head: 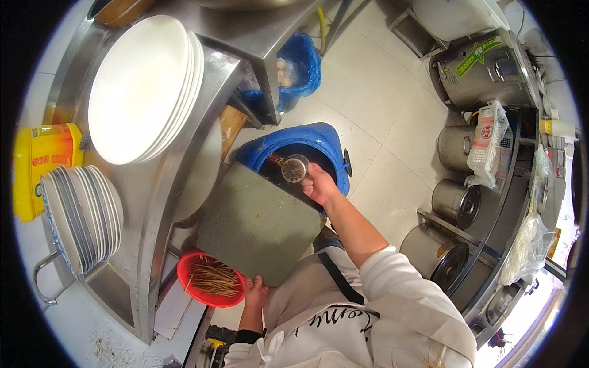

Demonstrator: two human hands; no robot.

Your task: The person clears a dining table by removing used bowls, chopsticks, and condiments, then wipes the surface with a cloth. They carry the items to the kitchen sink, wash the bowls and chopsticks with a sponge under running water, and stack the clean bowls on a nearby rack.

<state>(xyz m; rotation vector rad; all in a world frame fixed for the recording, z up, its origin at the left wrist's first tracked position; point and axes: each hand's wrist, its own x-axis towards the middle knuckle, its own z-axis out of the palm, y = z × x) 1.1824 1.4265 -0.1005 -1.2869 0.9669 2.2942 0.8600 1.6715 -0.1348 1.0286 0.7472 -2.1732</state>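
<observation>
My right hand (319,184) grips a small round cup-like container (294,169), its near end showing dark bits through or on it. The container is over the mouth of a blue plastic barrel (337,137). Brownish bits show just left of the cup, against the barrel's dark inside. A grey-green square board (262,221) covers the near part of the barrel's mouth. At the board's near corner, my left hand (256,290) holds its edge. Just left of that hand, a red plastic bowl (218,301) contains many thin brown sticks.
A steel counter (184,133) on the left bears stacked white plates (138,89), upright dishes (85,221) and a yellow jug (37,161). Beyond the barrel stands a blue-lined bin (303,69). Steel pots (432,253) line a rack at right. Pale tiles (391,110) cover the floor.
</observation>
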